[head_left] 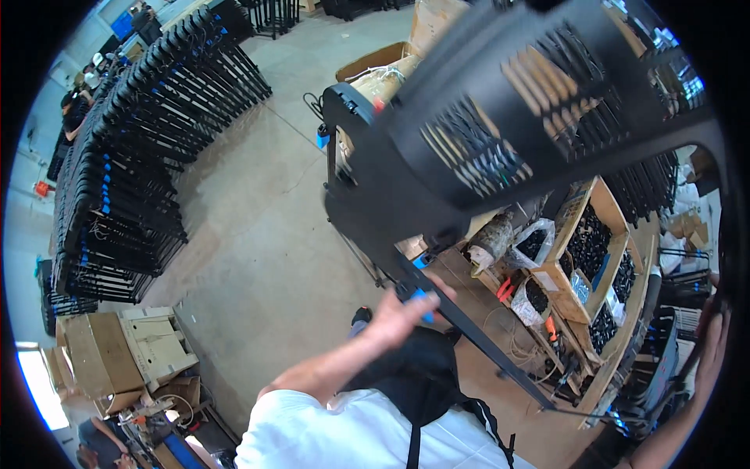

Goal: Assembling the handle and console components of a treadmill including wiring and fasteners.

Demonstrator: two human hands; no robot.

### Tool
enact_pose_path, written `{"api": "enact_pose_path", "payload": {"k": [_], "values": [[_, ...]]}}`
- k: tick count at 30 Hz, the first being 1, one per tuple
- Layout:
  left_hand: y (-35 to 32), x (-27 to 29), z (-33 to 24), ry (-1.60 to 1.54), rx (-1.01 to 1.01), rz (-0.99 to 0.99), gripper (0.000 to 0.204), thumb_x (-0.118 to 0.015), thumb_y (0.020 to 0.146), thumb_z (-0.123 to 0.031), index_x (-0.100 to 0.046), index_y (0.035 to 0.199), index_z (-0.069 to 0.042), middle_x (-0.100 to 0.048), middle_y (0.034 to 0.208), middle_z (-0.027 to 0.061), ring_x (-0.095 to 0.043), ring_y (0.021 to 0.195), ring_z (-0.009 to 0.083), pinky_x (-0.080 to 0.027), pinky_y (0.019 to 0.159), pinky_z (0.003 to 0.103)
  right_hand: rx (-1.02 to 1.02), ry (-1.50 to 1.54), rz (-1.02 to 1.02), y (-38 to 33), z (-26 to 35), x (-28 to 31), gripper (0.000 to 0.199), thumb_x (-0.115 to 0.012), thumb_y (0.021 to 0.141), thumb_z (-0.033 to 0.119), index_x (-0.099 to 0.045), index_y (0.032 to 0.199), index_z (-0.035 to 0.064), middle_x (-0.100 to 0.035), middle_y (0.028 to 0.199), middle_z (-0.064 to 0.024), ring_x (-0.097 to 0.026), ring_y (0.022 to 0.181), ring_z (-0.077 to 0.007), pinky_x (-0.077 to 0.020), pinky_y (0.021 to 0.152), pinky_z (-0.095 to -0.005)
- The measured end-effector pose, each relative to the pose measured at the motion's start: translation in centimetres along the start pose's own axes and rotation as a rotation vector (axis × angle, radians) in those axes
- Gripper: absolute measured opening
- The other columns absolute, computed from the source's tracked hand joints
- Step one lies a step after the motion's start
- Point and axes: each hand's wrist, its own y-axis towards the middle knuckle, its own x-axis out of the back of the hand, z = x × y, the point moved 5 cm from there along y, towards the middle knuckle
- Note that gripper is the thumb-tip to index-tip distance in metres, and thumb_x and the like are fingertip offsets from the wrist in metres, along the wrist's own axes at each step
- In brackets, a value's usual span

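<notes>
A large black chair (414, 180) with slatted openings is lifted and tilted in front of me, its upper part blurred. My left hand (394, 316) is closed around a thin bar of its frame, beside a blue piece (424, 301). At the far right rim, my right hand (712, 348) lies along the chair's dark outer frame with its fingers bent round it. The rim darkness partly hides those fingers. Beyond the slats, the bench and more black chair parts show through.
Rows of black folded chairs (117, 164) stand at left. A wooden bin (574, 285) holds many small black parts, near red-handled pliers (505, 291) and an orange-handled tool (551, 328). Cardboard boxes (101, 352) sit at lower left. Other people (74, 117) are at the far left and lower left.
</notes>
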Motion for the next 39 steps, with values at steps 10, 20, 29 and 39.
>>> {"api": "enact_pose_path", "payload": {"k": [10,20,29,39], "values": [[3.0,26.4,-19.3,0.472,-0.226,-0.301,0.036,-0.071,0.088,-0.006,-0.068,0.124,-0.001,-0.077,0.111,0.0089,-0.070,0.097,0.0163,-0.057,0.078,0.033,-0.110,0.431,0.755,-13.6,19.3,-24.6,0.021,-0.082,0.091,0.017,-0.074,0.108,0.0089,-0.071,0.098,-0.0063,-0.068,0.097,-0.0185,-0.0538,0.086,-0.0375],[16.4,40.5,-17.8,0.820,-0.153,-0.470,0.034,-0.080,0.080,-0.008,-0.074,0.113,-0.001,-0.073,0.092,0.0016,-0.062,0.082,0.0131,-0.052,0.078,0.032,0.102,0.701,0.444,-26.5,23.4,-60.7,0.032,-0.083,0.084,0.006,-0.071,0.114,0.0062,-0.073,0.113,-0.0080,-0.068,0.110,-0.0220,-0.0535,0.099,-0.0392],[21.1,45.3,-20.1,0.969,-0.229,-0.650,0.062,-0.084,0.086,-0.016,-0.061,0.142,-0.005,-0.075,0.122,0.0138,-0.071,0.111,0.0248,-0.054,0.098,0.038,-0.018,0.261,0.693,-22.1,28.5,-63.4,0.034,-0.071,0.095,0.035,-0.073,0.116,0.0093,-0.075,0.112,-0.0155,-0.069,0.110,-0.0387,-0.0538,0.099,-0.0510],[17.9,45.0,3.9,0.757,0.202,-0.463,0.057,-0.065,0.106,-0.028,-0.050,0.154,-0.003,-0.070,0.120,0.0101,-0.064,0.093,0.0120,-0.054,0.075,0.027,-0.532,0.280,0.894,-33.0,8.9,-52.1,0.035,-0.061,0.092,0.035,-0.081,0.107,0.0102,-0.076,0.106,-0.0212,-0.073,0.102,-0.0399,-0.0579,0.094,-0.0516]]}}
